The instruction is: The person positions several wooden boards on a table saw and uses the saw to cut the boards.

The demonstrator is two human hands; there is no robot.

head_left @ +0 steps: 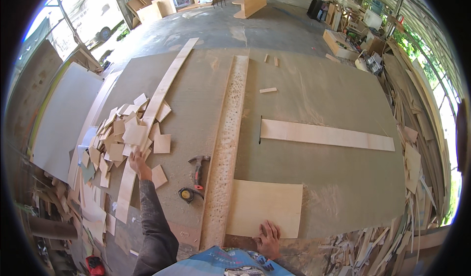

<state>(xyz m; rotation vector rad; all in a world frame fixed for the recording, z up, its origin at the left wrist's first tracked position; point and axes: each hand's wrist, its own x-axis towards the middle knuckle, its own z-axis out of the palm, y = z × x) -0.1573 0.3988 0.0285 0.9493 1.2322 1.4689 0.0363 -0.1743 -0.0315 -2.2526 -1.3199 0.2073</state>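
Observation:
My left hand (141,166) is at the near edge of a heap of small square plywood pieces (133,132), over a long pale wooden strip (167,82) that runs through the heap. Its fingers are bunched together; whatever they grip is too small to make out. My right hand (268,239) lies with fingers spread on the near edge of a rectangular plywood sheet (267,205). Between the hands are a claw hammer (198,172) with a red-and-black handle and a yellow-and-black tape measure (186,194). Right of them runs a long wooden channel (226,138) speckled with dark marks.
Everything lies on a wide, dusty worktable (333,183). Another plywood strip (327,135) lies across its right side, beyond the sheet, with small wood offcuts (268,90) farther back. Scrap wood (373,244) crowds the right edge; a white panel (66,121) leans at the left.

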